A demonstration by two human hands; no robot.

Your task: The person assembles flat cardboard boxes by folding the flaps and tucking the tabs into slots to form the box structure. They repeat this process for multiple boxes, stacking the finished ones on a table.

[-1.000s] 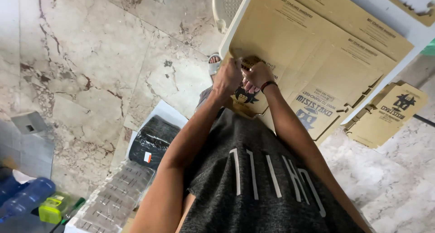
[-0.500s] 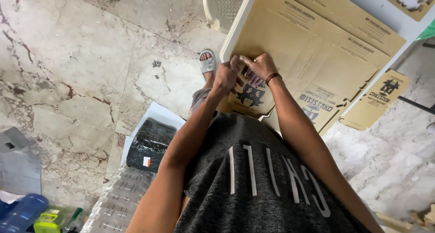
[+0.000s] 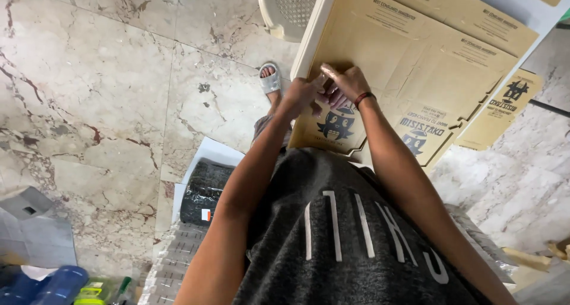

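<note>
On the white counter (image 3: pixel 537 17) at the top of the view lies a stack of flat, unfolded tan cardboard box blanks (image 3: pixel 415 62), printed in dark ink with a cartoon figure and lines of text. Both hands meet at the near left corner of the topmost blank. The left hand (image 3: pixel 301 94) is curled at the sheet's edge, its fingertips (image 3: pixel 319 79) on the cardboard right beside the counter's pale rim; it appears to pinch the edge, though the grip itself is partly hidden. The right hand (image 3: pixel 344 82), with a dark band (image 3: pixel 363 97) round the wrist, rests on top of the same sheet with fingers bent and pressed down on it, touching the left hand's fingers. Whether it clasps the sheet or only presses on it I cannot tell.

Another printed blank (image 3: pixel 504 112) sticks out below the counter's far right edge. A cream plastic chair (image 3: pixel 288 11) with a perforated seat stands just left of the counter. Below the hands, a foot in a grey sandal (image 3: pixel 270 79) stands on the marble floor (image 3: pixel 107 97). Near the person's left side lie a dark wrapped packet (image 3: pixel 205 189) on a white sheet (image 3: pixel 208 153), and blue bottles (image 3: pixel 50 284) in the bottom left corner. The person wears a dark grey shirt (image 3: pixel 350 240) with pale lettering.
</note>
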